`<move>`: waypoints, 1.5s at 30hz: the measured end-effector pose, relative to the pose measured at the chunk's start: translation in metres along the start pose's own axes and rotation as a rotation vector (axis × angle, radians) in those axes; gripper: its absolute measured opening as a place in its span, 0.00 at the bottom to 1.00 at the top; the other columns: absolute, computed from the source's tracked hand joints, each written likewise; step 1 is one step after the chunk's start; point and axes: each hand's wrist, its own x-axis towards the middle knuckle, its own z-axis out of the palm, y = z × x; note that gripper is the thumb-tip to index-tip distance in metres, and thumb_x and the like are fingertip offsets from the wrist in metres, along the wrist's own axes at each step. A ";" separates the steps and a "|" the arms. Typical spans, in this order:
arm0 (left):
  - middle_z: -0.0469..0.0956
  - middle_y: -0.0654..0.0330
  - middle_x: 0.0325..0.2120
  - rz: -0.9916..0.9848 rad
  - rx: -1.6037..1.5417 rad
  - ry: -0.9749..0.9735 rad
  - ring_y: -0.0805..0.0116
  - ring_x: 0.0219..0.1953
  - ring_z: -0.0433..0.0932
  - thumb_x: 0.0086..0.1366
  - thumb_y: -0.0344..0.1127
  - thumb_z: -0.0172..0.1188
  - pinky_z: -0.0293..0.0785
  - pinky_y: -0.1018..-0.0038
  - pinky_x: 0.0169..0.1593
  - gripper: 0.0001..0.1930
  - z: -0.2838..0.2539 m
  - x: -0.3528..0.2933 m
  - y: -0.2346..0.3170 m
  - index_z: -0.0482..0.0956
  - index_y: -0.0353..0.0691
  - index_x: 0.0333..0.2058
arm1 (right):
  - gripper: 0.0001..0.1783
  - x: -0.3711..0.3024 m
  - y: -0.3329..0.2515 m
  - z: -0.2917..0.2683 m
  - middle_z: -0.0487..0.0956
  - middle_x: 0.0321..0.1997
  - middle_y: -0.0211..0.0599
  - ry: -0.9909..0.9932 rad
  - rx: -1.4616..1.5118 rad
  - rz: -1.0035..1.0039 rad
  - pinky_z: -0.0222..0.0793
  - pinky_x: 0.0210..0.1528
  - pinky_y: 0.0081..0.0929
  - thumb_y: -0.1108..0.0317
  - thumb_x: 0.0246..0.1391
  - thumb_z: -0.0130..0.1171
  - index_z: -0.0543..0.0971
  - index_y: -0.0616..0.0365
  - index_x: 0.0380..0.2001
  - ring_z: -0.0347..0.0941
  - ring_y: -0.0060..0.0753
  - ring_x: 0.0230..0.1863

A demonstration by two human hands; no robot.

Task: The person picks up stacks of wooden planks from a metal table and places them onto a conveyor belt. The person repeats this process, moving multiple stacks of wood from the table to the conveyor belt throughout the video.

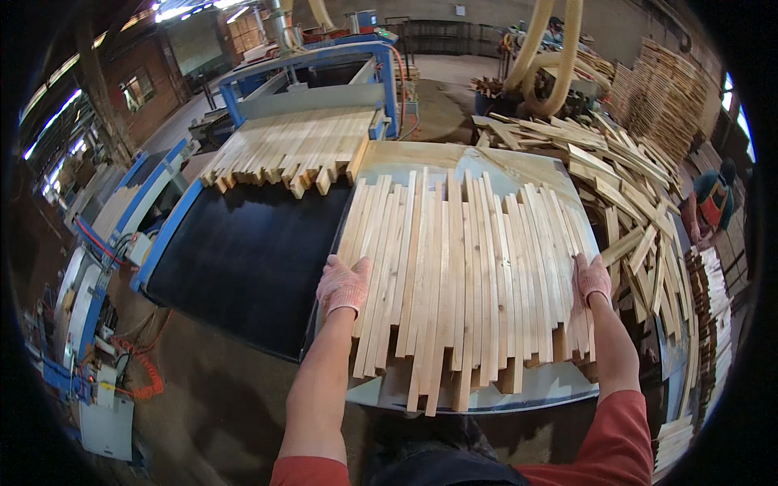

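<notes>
A row of long, pale wooden strips (pixel 462 283) lies side by side on a smooth-topped table (pixel 539 166) in front of me, their near ends uneven and some jutting past others. My left hand (pixel 342 285), in a pinkish work glove, grips the row's left side, by the black conveyor belt (pixel 251 259). At the opposite side my right hand (pixel 593 277), gloved alike, has its fingers against the outermost strips. Between them the two hands hold the row from both sides. Fingertips of both hands are partly hidden.
On the belt's far end, another row of strips (pixel 296 146) runs under a blue-framed machine (pixel 308 61). Loose offcuts (pixel 624 194) heap up right of the table. A person (pixel 713 202) works at far right. Blue-edged equipment (pixel 89 308) stands left, with an orange coiled hose (pixel 146 381).
</notes>
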 end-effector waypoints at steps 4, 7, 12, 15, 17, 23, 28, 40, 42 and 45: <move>0.77 0.43 0.64 -0.001 0.022 0.021 0.44 0.62 0.82 0.71 0.73 0.52 0.81 0.49 0.60 0.45 0.000 0.002 0.000 0.66 0.35 0.67 | 0.50 -0.007 -0.014 -0.014 0.73 0.74 0.64 -0.104 -0.004 0.080 0.65 0.76 0.47 0.31 0.71 0.47 0.63 0.64 0.78 0.70 0.59 0.75; 0.78 0.43 0.62 0.008 0.037 0.055 0.43 0.60 0.83 0.71 0.74 0.52 0.83 0.48 0.57 0.45 0.004 0.007 -0.001 0.68 0.35 0.65 | 0.45 0.002 -0.005 0.003 0.80 0.66 0.62 -0.006 -0.005 0.044 0.71 0.70 0.50 0.30 0.69 0.50 0.73 0.62 0.68 0.77 0.59 0.69; 0.77 0.43 0.64 -0.007 0.056 0.059 0.43 0.62 0.82 0.71 0.74 0.52 0.82 0.49 0.59 0.46 0.000 0.003 0.003 0.67 0.34 0.67 | 0.47 0.006 -0.010 0.005 0.81 0.66 0.61 -0.027 0.001 0.051 0.70 0.70 0.49 0.30 0.68 0.50 0.72 0.63 0.69 0.76 0.59 0.69; 0.76 0.44 0.65 -0.006 0.067 0.064 0.43 0.62 0.82 0.71 0.74 0.51 0.82 0.50 0.60 0.47 0.003 0.007 0.002 0.66 0.35 0.69 | 0.48 0.009 -0.010 0.002 0.80 0.67 0.61 -0.044 0.004 0.051 0.70 0.71 0.48 0.30 0.68 0.50 0.71 0.63 0.71 0.76 0.58 0.70; 0.76 0.44 0.65 -0.011 0.068 0.068 0.44 0.63 0.81 0.71 0.74 0.51 0.82 0.50 0.61 0.48 0.005 0.008 0.002 0.65 0.35 0.71 | 0.49 0.010 -0.010 0.000 0.79 0.68 0.62 -0.058 0.004 0.051 0.69 0.72 0.48 0.30 0.69 0.50 0.69 0.63 0.73 0.75 0.58 0.71; 0.75 0.45 0.66 -0.011 0.061 0.083 0.45 0.63 0.81 0.71 0.75 0.51 0.82 0.50 0.61 0.48 0.008 0.010 0.000 0.64 0.36 0.72 | 0.49 0.012 -0.008 0.006 0.78 0.69 0.62 -0.049 0.006 0.054 0.70 0.72 0.48 0.30 0.69 0.49 0.69 0.63 0.74 0.74 0.58 0.72; 0.75 0.44 0.66 -0.021 0.060 0.049 0.44 0.63 0.81 0.71 0.75 0.51 0.82 0.49 0.61 0.48 0.003 0.008 -0.001 0.65 0.36 0.71 | 0.48 0.007 -0.011 -0.001 0.78 0.69 0.62 -0.078 0.005 0.056 0.69 0.72 0.48 0.30 0.69 0.49 0.69 0.64 0.73 0.74 0.58 0.71; 0.80 0.44 0.59 0.032 0.080 0.122 0.45 0.55 0.86 0.71 0.76 0.50 0.85 0.51 0.53 0.47 0.012 0.014 -0.008 0.69 0.34 0.64 | 0.50 0.013 -0.005 0.010 0.77 0.69 0.65 -0.030 -0.001 0.002 0.68 0.73 0.48 0.30 0.69 0.48 0.67 0.67 0.74 0.74 0.60 0.72; 0.81 0.44 0.58 0.036 0.092 0.113 0.45 0.53 0.87 0.71 0.76 0.50 0.86 0.51 0.52 0.49 0.017 0.006 -0.002 0.66 0.32 0.67 | 0.50 0.021 0.013 0.012 0.78 0.68 0.66 -0.010 -0.024 -0.012 0.68 0.72 0.48 0.30 0.69 0.48 0.68 0.67 0.73 0.74 0.61 0.70; 0.79 0.44 0.61 0.069 0.069 0.151 0.44 0.57 0.85 0.70 0.77 0.50 0.84 0.49 0.54 0.51 0.029 0.012 -0.009 0.63 0.33 0.71 | 0.49 0.028 0.028 0.010 0.80 0.64 0.67 0.025 -0.003 -0.021 0.70 0.70 0.51 0.31 0.69 0.49 0.71 0.67 0.70 0.77 0.63 0.67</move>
